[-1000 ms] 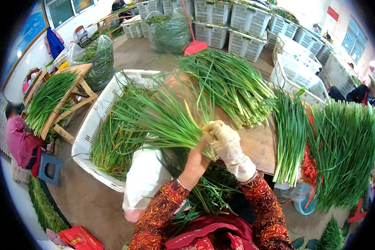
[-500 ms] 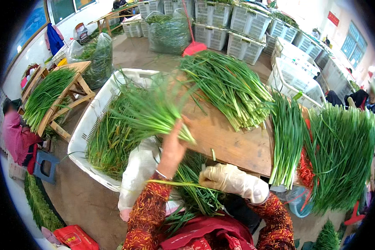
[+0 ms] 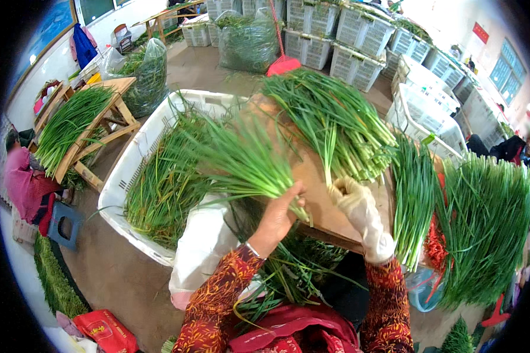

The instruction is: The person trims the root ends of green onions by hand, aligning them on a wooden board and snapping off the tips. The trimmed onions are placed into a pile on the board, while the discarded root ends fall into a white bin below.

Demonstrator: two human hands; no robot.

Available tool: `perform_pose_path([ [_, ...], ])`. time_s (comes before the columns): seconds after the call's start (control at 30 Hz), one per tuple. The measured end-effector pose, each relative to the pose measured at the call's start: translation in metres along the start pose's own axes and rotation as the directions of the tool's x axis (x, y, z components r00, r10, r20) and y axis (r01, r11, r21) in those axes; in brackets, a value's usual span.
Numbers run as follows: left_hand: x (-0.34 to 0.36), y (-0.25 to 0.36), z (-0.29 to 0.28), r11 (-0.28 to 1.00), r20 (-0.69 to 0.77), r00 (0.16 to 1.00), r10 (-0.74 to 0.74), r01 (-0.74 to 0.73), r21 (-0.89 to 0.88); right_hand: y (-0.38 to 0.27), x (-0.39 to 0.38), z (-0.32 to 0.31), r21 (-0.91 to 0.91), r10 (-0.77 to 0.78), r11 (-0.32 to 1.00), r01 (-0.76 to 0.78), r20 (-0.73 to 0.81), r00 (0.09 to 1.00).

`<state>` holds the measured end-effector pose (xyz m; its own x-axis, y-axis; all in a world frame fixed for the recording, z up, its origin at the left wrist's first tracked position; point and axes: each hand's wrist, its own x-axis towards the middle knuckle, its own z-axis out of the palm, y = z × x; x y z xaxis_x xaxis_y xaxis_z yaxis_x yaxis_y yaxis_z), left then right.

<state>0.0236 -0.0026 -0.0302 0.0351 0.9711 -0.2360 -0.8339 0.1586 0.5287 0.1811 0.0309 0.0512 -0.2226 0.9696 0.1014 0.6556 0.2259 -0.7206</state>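
Note:
My left hand (image 3: 274,220) is closed on a fanned bunch of long green leafy stalks (image 3: 244,162), slightly blurred, over the front left of a wooden board (image 3: 312,220). My right hand (image 3: 359,215), in a cream glove, pinches pale stalk ends (image 3: 330,170) at the lower edge of a larger pile of greens (image 3: 330,112) on the board. To its right lie a long neat bundle (image 3: 412,209), red strands (image 3: 436,247) and a broad, dense bundle (image 3: 483,235). Under the left forearm is a white sack (image 3: 200,247).
A white crate (image 3: 115,185) of loose greens stands left of the board. Beyond are a slanted wooden stand (image 3: 126,115) with greens, a seated person in pink (image 3: 23,182), stacked crates (image 3: 356,67), bagged greens (image 3: 247,44) and a red dustpan (image 3: 282,65). People appear at the far right.
Both hands were on the bunch earlier. My right hand let go, dropped to the board's front edge, then rose to the pile's stalks. My left hand swung left, then back right, still holding the bunch.

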Motion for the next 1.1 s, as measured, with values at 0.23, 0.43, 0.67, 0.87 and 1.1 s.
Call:
perform_pose_path([
  [0.23, -0.001, -0.013, 0.007, 0.984, 0.039, 0.999, -0.027, 0.020, 0.175, 0.013, -0.038, 0.025, 0.305, 0.085, 0.937, -0.168, 0.266, 0.960],
  [0.43, -0.008, -0.009, 0.005, 0.965, 0.086, 0.987, -0.133, 0.109, 0.238, 0.035, -0.007, 0.040, 0.440, 0.082, 0.894, -0.084, 0.024, 0.996],
  [0.67, -0.006, -0.010, -0.002, 0.984, 0.041, 0.986, -0.162, 0.159, 0.080, 0.021, -0.032, 0.023, 0.782, 0.033, 0.603, -0.159, 0.174, 0.984],
  [0.87, -0.002, 0.017, -0.011, 0.997, 0.159, 0.987, -0.024, 0.035, -0.071, 0.029, -0.081, 0.023, -0.053, -0.071, 0.954, 0.294, 0.916, 0.395],
  [1.1, 0.003, 0.075, 0.004, 0.839, 0.185, 0.884, 0.430, -0.315, -0.444, 0.039, -0.004, 0.002, -0.066, -0.321, 0.946, 0.316, -0.083, 0.943],
])
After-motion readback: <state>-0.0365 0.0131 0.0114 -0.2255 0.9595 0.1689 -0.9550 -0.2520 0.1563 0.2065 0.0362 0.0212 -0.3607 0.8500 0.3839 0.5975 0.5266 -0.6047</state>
